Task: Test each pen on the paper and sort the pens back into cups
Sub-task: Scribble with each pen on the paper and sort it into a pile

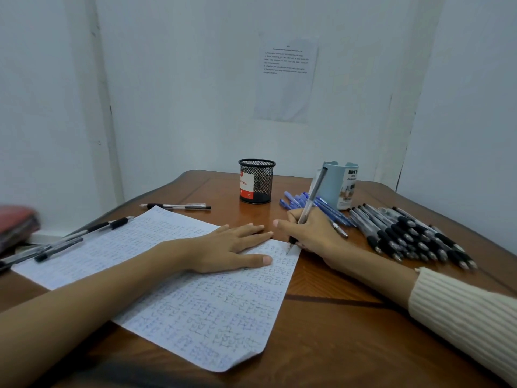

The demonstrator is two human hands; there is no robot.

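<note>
Your flat left hand [232, 247] pins the well-marked paper [195, 309], your right hand [310, 231] grips a pen [311, 201] mid-test; most pens [405, 236] lie outside the cups [256, 180].

A brown wooden tabletop [335, 331] with rounded far corners fills the near part of the scene. A dark inlaid stripe [335, 300] crosses its right side, with a herringbone grain just beyond it. Pale white walls [181, 79] close in behind and on both sides. A printed sheet [285, 79] hangs flat on the far wall, right of centre, its lines of text too small to read. At the far left edge lies a blurred red object [15, 219].
</note>
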